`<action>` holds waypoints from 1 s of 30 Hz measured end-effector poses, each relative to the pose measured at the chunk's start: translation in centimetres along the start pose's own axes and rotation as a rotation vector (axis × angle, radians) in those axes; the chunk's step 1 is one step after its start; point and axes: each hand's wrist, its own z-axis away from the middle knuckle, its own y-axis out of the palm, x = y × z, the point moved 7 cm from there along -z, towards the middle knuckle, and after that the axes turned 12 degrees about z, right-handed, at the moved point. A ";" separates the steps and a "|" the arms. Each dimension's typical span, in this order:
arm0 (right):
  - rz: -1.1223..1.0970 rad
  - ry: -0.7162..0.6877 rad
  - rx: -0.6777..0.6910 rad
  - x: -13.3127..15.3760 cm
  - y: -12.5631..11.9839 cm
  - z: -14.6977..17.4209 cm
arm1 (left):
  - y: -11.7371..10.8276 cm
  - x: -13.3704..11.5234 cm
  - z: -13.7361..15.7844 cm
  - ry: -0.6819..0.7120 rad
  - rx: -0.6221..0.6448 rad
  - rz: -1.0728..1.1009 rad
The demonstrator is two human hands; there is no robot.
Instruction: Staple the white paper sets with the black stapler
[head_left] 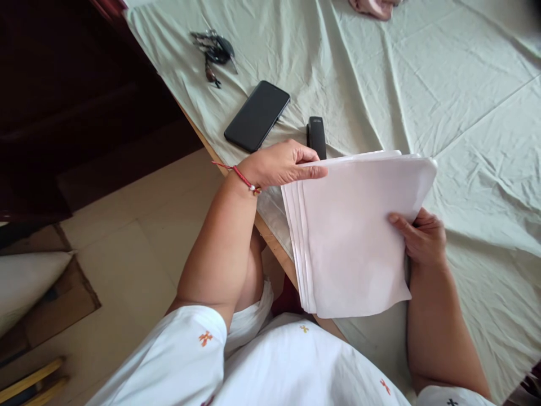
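Pale green cloth over counter (pixel 422 84), phone (pixel 257 116), stapler (pixel 316 135) and keys (pixel 213 49) beyond; stack of white paper sheets (pixel 355 237) held above near edge, left hand (pixel 281 164) pinching top corner, right hand (pixel 420 237) gripping right side.

Person, seen from above; the garment (pixel 270 366) being worn is white and loose, with short sleeves that are ending above the elbows. Small cross-shaped motifs are dotting the fabric: orange ones (pixel 205 338) on the left sleeve and at the chest, a red one (pixel 385 386) lower down on the right side, a dark one at the right sleeve's edge. A thin red cord bracelet (pixel 240 176) is circling the wrist just behind the left grip (pixel 281 164), carrying small pale and amber beads, one loose end trailing. Both forearms are showing bare. The right grip (pixel 422 237) is wearing nothing at the wrist.
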 end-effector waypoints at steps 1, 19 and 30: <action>0.005 0.000 -0.001 0.0 0.0 0.0 | 0.2 0.1 -0.1 -0.013 0.028 -0.038; -0.117 0.152 0.082 0.5 -1.9 -0.6 | -2.8 1.0 0.1 0.022 -0.271 0.230; -0.400 0.138 -0.139 0.9 -1.8 2.3 | -3.7 1.0 -0.1 0.145 -0.424 0.282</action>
